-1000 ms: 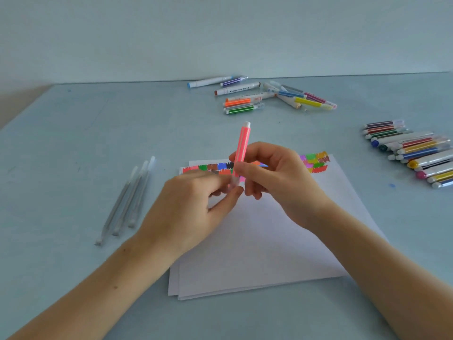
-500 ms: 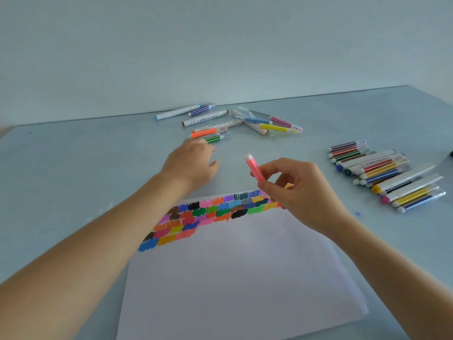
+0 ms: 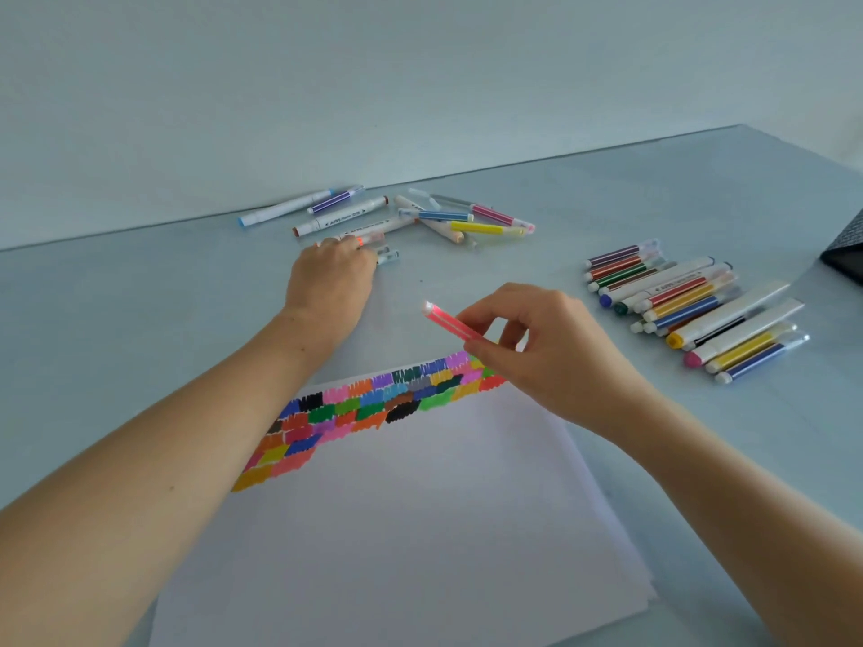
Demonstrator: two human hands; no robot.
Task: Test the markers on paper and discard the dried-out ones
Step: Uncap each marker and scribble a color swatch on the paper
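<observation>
Head view: right hand (image 3: 555,352) pinches a pink marker (image 3: 450,322) between thumb and fingertips, above the far edge of the paper (image 3: 420,506). Left hand (image 3: 331,277), fingers curled down, rests on an orange marker (image 3: 369,239) near the desk's (image 3: 140,310) far edge. Barrel lettering there is unreadable.

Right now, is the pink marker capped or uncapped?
Cannot tell: the pink marker shows one white end; the right hand hides the other.
</observation>
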